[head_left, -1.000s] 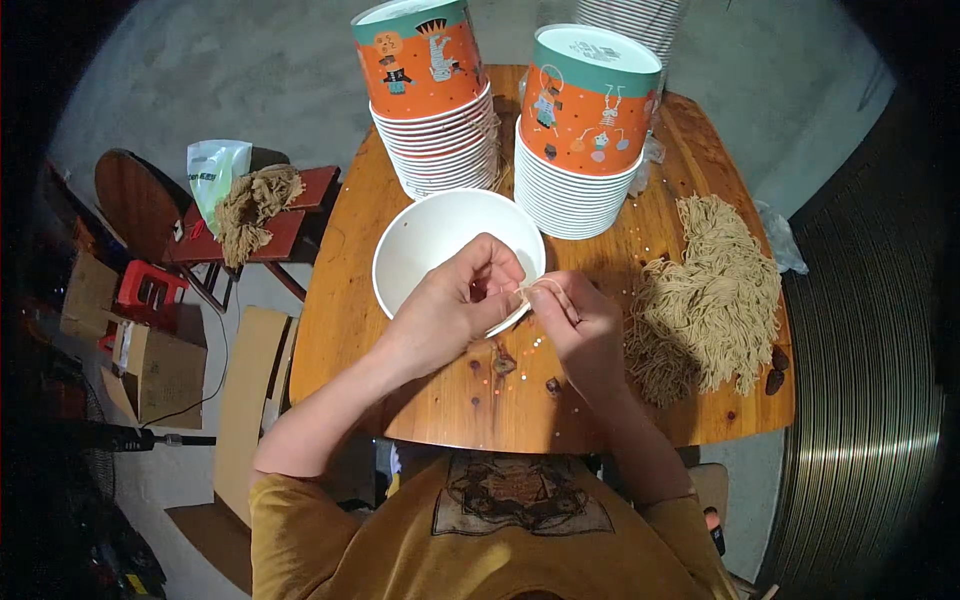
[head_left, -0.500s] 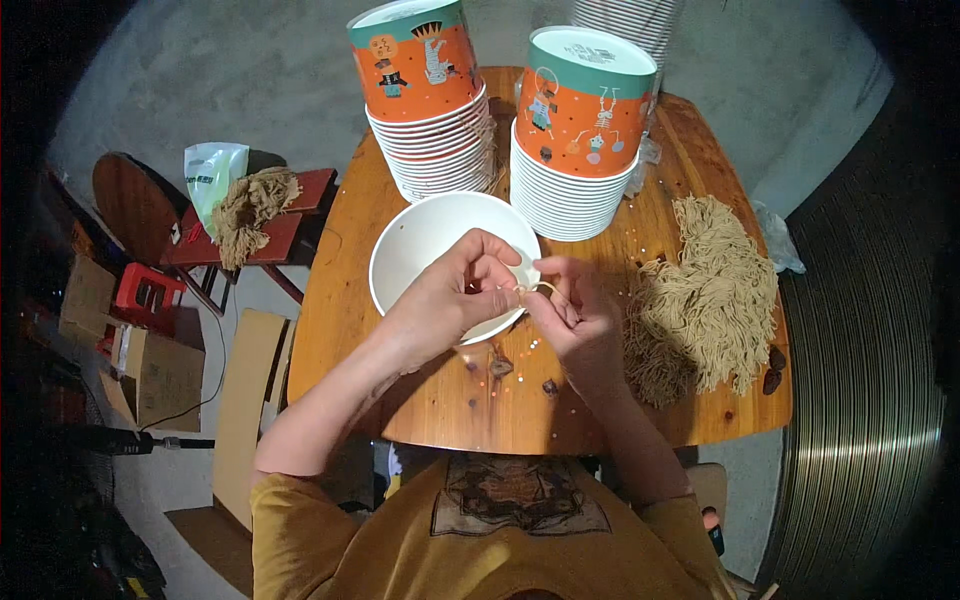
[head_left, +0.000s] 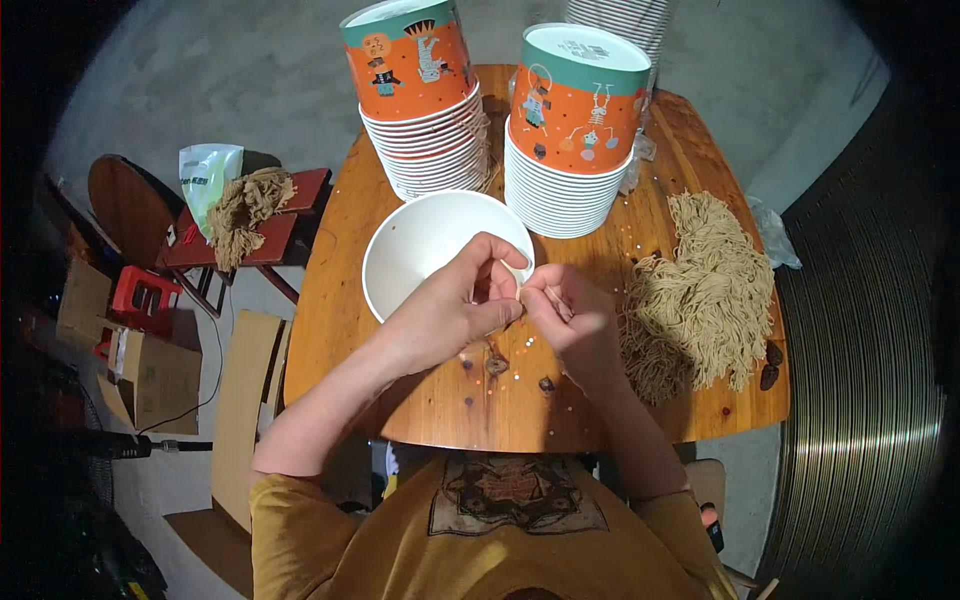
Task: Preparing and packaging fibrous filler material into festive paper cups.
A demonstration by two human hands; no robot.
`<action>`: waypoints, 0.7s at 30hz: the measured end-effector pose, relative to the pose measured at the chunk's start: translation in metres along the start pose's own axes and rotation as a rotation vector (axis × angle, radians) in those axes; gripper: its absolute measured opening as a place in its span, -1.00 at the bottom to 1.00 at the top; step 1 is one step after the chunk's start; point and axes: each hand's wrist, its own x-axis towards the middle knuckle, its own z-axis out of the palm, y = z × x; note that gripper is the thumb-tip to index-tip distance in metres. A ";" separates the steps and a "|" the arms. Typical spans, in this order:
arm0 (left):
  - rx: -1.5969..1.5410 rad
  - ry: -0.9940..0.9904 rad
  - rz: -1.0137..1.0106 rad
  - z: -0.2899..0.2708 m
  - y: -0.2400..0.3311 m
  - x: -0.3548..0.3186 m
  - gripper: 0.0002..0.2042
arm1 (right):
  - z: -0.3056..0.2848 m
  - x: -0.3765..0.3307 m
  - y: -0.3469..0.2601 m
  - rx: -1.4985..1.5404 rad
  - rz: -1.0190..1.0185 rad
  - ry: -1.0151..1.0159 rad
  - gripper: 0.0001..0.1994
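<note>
My left hand [head_left: 447, 308] and my right hand [head_left: 575, 318] meet over the near right rim of a white round tub [head_left: 408, 255] on the wooden table. Both hands have thumb and fingers pinched together on a short pale cord [head_left: 520, 291], mostly hidden by the fingertips. The tub faces up, and its visible inside is plain white. To the right of my right hand lies a big tangled heap of tan cords [head_left: 715, 290].
Behind the tub stand two tall stacks of upturned orange and green paper buckets, one left [head_left: 415, 75] and one right [head_left: 575, 110]. Small beads and dark bits lie on the table [head_left: 430, 410]. A red bench [head_left: 285, 215] at left holds more cord and a plastic bag [head_left: 210, 175].
The cord loop that showed between my hands has shrunk from sight. My right hand's fingers have curled in closer to the left fingertips. The whole view has shifted slightly.
</note>
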 end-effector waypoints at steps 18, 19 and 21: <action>0.053 0.103 -0.079 -0.004 -0.011 0.006 -0.89 | -0.003 0.002 0.007 0.263 0.147 -0.014 -0.96; 0.035 0.092 -0.070 -0.004 -0.012 0.008 -0.89 | -0.003 0.002 0.006 0.264 0.147 -0.014 -0.96; 0.018 0.082 -0.058 -0.004 -0.012 0.007 -0.88 | -0.003 0.001 0.001 0.256 0.212 -0.030 -0.95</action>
